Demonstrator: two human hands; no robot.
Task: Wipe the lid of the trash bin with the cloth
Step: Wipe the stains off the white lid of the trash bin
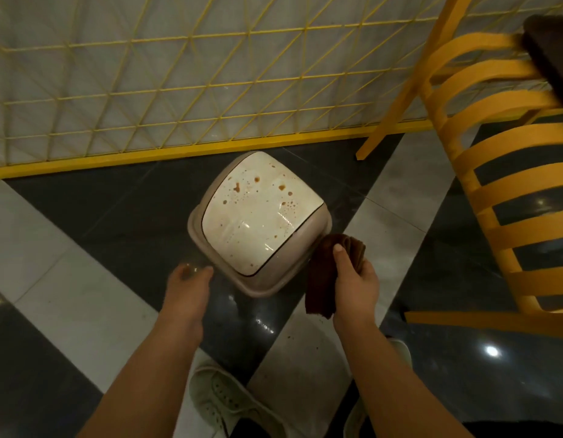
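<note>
A beige trash bin stands on the floor below me, topped by a glossy white lid dotted with brown stains, mostly toward its far side. My right hand grips a folded dark brown cloth just right of the bin's near corner, off the lid. My left hand hovers at the bin's near left edge with fingers slightly curled and nothing in it; its fingertips are blurred.
A yellow wire-grid fence with a yellow base rail runs behind the bin. A yellow slatted chair and a dark table edge stand to the right. My white shoes are on the glossy dark-and-light tiled floor.
</note>
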